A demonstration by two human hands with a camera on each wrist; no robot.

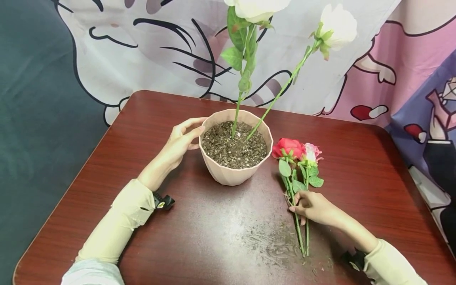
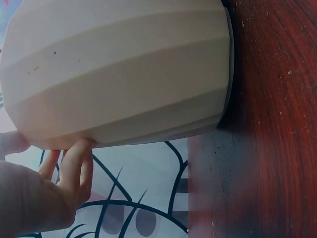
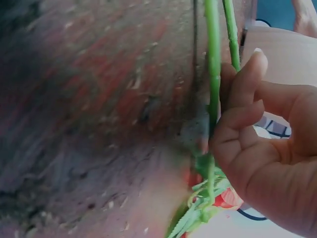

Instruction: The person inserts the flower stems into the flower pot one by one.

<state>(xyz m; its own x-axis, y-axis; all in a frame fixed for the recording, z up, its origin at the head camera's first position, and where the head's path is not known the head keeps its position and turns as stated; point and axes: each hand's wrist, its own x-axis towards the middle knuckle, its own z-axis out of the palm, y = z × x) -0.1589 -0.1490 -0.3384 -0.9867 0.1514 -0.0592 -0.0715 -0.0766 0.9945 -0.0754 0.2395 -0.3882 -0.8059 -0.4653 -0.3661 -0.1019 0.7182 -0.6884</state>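
Observation:
A pale pink faceted flower pot (image 1: 231, 176) filled with dark soil (image 1: 233, 152) stands on the table. Two white roses (image 1: 338, 27) rise from the soil, one nearly upright, the other leaning right. My left hand (image 1: 179, 138) rests against the pot's left side, thumb and fingertips at the rim; in the left wrist view, its fingers (image 2: 77, 158) touch the outer wall. Right of the pot lie a red rose (image 1: 288, 148) and a pink-and-white rose (image 1: 310, 153), stems toward me. My right hand (image 1: 317, 208) has curled fingers around the red rose's green stem (image 3: 213, 64).
Crumbs of soil (image 1: 263, 241) are scattered on the brown wooden table (image 1: 171, 241) near the stem ends. Behind the table hangs a cloth printed with cartoon figures (image 1: 142, 59). The tall white blooms stand high above the pot.

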